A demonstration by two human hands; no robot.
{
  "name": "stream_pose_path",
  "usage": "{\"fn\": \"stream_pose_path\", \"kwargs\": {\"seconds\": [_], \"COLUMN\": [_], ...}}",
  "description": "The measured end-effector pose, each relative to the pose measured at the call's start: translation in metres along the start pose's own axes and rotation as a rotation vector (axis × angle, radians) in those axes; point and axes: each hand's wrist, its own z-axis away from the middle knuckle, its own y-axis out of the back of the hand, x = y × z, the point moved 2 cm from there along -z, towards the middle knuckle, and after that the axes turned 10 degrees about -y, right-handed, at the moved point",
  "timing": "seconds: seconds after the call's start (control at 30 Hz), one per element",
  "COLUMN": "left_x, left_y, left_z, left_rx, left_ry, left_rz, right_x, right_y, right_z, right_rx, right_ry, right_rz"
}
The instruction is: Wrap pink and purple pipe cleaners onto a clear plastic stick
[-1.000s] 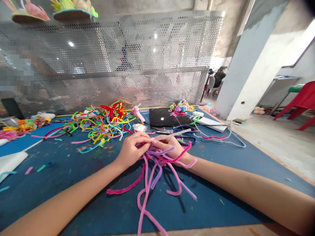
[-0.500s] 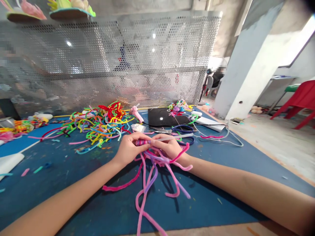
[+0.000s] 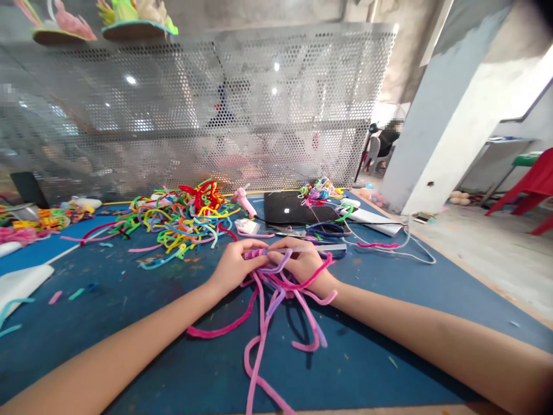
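Note:
Both hands meet at the middle of the view, above a blue table mat point(image 3: 164, 357). My left hand point(image 3: 233, 264) is closed on a wrapped band of pink and purple pipe cleaners point(image 3: 256, 253). Close beside it, my right hand point(image 3: 302, 265) pinches the band's right end, where a pale flat strip point(image 3: 332, 248) sticks out to the right. Loose pink, magenta and purple pipe cleaners point(image 3: 260, 340) hang from between the hands and spread toward the front. The fingertips partly hide where the strands are wound.
Behind the hands lie a black laptop point(image 3: 280, 208), blue-handled scissors point(image 3: 326, 229), and a pink glue gun point(image 3: 244, 202). A tangled pile of colourful pipe cleaners point(image 3: 185, 213) is at the back left. A perforated metal panel point(image 3: 173, 115) stands behind the table.
The view has shifted slightly, so the scene sits further right. A purple strand now stands up over my right hand's fingers, and the pale strip has tilted nearer level.

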Motion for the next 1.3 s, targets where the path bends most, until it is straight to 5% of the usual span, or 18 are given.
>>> {"fn": "stream_pose_path", "kwargs": {"seconds": [0.37,0.8,1.1,1.3], "left_x": [-0.0076,-0.0051,-0.0020,-0.0043], "left_y": [-0.0010,0.0071,-0.0001,-0.0021], "left_z": [-0.0017,-0.0022,-0.0010,-0.0022], "left_rx": [0.066,-0.254,-0.005,0.098], "left_ry": [0.292,0.375,0.342,0.154], "left_rz": [0.724,0.676,0.759,0.668], "right_x": [0.0037,-0.0046,-0.0015,-0.0054], "right_y": [-0.0018,-0.0001,-0.0004,-0.0007], "right_z": [-0.0023,0.0054,0.0017,0.0024], "right_rx": [0.084,0.051,0.084,0.002], "right_ry": [0.097,0.271,0.153,-0.003], "right_rz": [0.051,0.122,0.093,-0.021]}}
